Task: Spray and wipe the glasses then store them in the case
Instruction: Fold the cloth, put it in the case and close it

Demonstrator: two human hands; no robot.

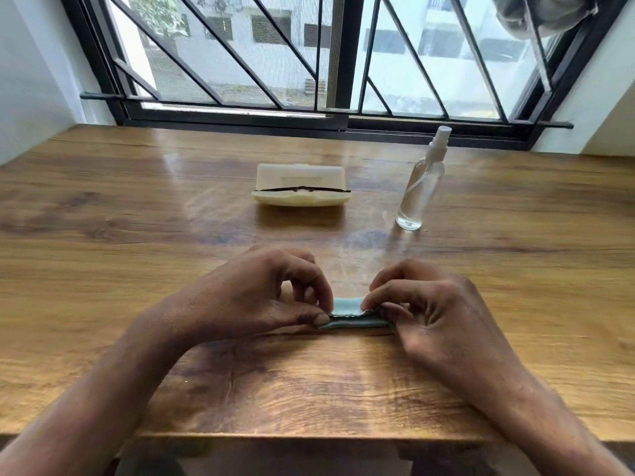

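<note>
A small light-blue wiping cloth (348,312), folded into a narrow strip, lies on the wooden table (137,218) near the front. My left hand (261,297) pinches its left end and my right hand (436,314) pinches its right end. Beyond them stands the cream glasses case (300,183) with its lid up. The dark-framed glasses (302,190) lie inside it, only the top of the frame showing. A clear spray bottle (421,187) with a white nozzle stands upright to the right of the case.
A barred window (319,63) with a black sill runs along the table's far edge. White walls close in at both sides. The table's front edge is just below my forearms.
</note>
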